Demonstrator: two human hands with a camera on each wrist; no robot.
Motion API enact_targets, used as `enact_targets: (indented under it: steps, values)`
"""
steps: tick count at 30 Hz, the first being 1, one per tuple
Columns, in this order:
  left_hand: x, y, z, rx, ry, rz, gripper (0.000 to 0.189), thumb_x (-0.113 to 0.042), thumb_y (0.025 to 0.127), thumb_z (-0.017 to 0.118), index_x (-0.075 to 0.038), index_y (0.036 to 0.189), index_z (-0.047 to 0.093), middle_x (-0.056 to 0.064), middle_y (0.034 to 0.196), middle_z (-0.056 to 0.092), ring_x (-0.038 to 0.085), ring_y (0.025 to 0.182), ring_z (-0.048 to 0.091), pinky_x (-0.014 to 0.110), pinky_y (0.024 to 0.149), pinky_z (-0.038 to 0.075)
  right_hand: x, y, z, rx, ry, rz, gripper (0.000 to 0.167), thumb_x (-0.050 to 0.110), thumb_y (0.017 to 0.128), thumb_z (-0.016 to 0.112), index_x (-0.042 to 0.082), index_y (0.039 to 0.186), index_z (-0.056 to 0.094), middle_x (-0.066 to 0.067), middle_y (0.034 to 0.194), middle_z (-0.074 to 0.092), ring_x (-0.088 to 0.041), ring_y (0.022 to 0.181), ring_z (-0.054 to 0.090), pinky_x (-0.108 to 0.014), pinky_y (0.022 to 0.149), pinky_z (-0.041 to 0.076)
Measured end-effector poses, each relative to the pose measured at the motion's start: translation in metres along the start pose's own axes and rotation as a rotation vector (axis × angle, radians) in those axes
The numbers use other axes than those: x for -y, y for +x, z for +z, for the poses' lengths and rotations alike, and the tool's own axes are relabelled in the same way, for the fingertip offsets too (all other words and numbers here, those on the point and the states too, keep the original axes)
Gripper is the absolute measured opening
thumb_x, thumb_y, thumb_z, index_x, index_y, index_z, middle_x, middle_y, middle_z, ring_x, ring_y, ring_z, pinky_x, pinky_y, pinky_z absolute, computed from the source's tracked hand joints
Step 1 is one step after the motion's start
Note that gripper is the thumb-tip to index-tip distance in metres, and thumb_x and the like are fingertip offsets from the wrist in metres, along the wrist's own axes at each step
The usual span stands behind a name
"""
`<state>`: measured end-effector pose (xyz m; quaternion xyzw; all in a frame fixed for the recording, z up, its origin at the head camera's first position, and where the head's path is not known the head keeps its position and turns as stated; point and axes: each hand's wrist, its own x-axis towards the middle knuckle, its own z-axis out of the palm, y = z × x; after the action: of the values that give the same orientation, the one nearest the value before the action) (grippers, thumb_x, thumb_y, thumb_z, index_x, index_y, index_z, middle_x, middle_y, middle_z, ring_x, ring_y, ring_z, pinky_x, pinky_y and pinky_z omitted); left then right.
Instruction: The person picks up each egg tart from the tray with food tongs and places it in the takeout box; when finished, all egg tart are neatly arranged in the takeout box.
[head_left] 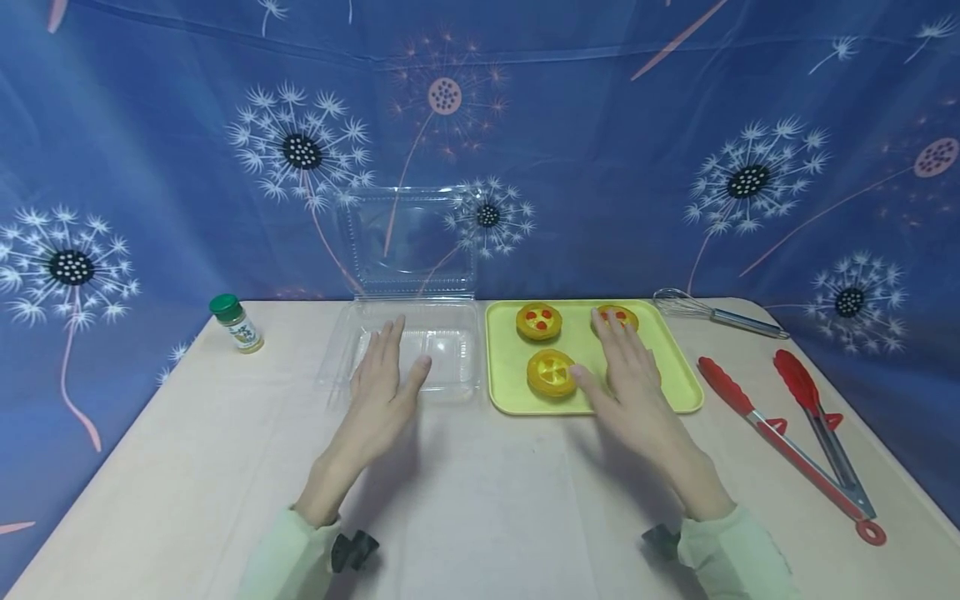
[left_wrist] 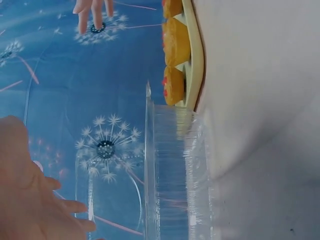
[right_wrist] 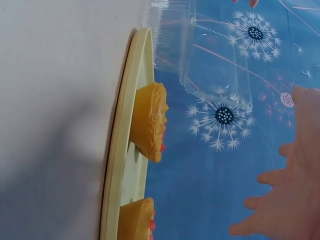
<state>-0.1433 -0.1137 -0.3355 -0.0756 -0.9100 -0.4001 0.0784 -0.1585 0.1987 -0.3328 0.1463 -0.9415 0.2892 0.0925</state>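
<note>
My left hand (head_left: pixel 382 379) hovers over the front of a clear plastic clamshell box (head_left: pixel 453 350), fingers straight and holding nothing. The box's lid (head_left: pixel 412 242) stands raised at the back. Above the right part of a yellow tray (head_left: pixel 517 404) is my right hand (head_left: pixel 630 392), fingers extended and thumb apart. On the tray sit toy egg tarts: one with red pieces (head_left: pixel 538 322) at the back left, another red-topped tart (head_left: pixel 617 318) partly behind my right fingers, and a plain yellow tart (head_left: pixel 551 372) in front. In the right wrist view a tart (right_wrist: pixel 148 121) shows side-on.
A green-capped seasoning bottle (head_left: pixel 237 323) stands at the table's left. To the tray's right lie a whisk (head_left: pixel 716 315) and red-tipped tongs (head_left: pixel 802 450), spread apart. A blue dandelion-print cloth (head_left: pixel 585 167) hangs behind the pale table (head_left: pixel 480 517).
</note>
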Motion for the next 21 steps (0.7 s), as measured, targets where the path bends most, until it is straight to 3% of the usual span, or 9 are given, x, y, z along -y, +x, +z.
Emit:
enact_targets:
  steps: [7, 15, 21]
  values:
    - [0.005, 0.004, -0.008, -0.041, -0.126, 0.048, 0.061, -0.034, 0.107, 0.033, -0.005, 0.156, 0.011, 0.019, 0.161, 0.014, 0.036, 0.148, 0.009, 0.058, 0.119, 0.010, -0.004, -0.001, -0.004, -0.047, 0.045, -0.041, 0.072, 0.038, 0.103, 0.046, 0.017, 0.158, 0.005, -0.015, 0.163, 0.006, -0.040, 0.148, 0.003, -0.060, 0.119, 0.005]
    - [0.008, 0.004, -0.016, -0.047, -0.275, 0.016, 0.064, -0.043, 0.107, 0.025, -0.005, 0.156, 0.009, 0.018, 0.161, 0.011, 0.033, 0.149, 0.006, 0.055, 0.121, 0.009, -0.006, -0.002, -0.010, -0.034, 0.086, 0.011, 0.072, 0.039, 0.103, 0.044, 0.023, 0.158, 0.000, -0.010, 0.164, 0.006, -0.038, 0.149, 0.004, -0.065, 0.116, 0.011]
    - [0.011, 0.004, -0.024, -0.074, -0.315, -0.001, 0.064, -0.044, 0.106, 0.022, -0.004, 0.155, 0.011, 0.015, 0.161, 0.015, 0.033, 0.148, 0.013, 0.054, 0.120, 0.014, -0.009, -0.002, -0.016, -0.073, 0.119, 0.009, 0.071, 0.036, 0.103, 0.045, 0.027, 0.158, 0.000, -0.011, 0.164, 0.009, -0.039, 0.148, 0.009, -0.069, 0.113, 0.014]
